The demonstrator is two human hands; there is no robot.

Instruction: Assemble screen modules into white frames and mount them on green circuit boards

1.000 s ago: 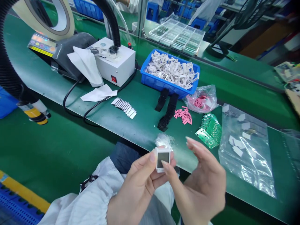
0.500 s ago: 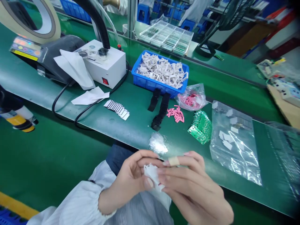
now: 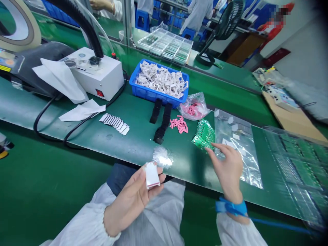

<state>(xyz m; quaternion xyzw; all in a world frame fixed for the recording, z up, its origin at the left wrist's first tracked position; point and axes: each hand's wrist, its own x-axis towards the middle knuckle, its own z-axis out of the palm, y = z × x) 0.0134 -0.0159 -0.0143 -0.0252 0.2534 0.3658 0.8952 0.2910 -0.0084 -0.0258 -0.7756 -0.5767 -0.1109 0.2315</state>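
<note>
My left hand (image 3: 135,194) grips a small white plastic housing (image 3: 152,174) between thumb and fingers, above my lap at the bench edge. A thin red strip shows along the housing's lower end. My right hand (image 3: 228,165), with a blue wrist strap (image 3: 232,206) on its wrist, reaches over the bench. Its thumb and forefinger are apart, close to a fanned stack of green circuit boards (image 3: 203,135), and nothing shows between them. Just past my left hand lies a small heap of clear film pieces (image 3: 162,157).
A blue bin (image 3: 156,92) holds many white plastic parts. Pink pieces (image 3: 179,124), a bag of pink pieces (image 3: 194,107), white labels (image 3: 115,123) and black straps (image 3: 162,124) lie around it. A clear bag (image 3: 251,167) and a clear tray (image 3: 294,160) are rightward; a white box (image 3: 102,78) stands left.
My right hand has left the white housing and moved right to the circuit boards. The left hand alone now holds the housing, slightly further left. The view has shifted rightward.
</note>
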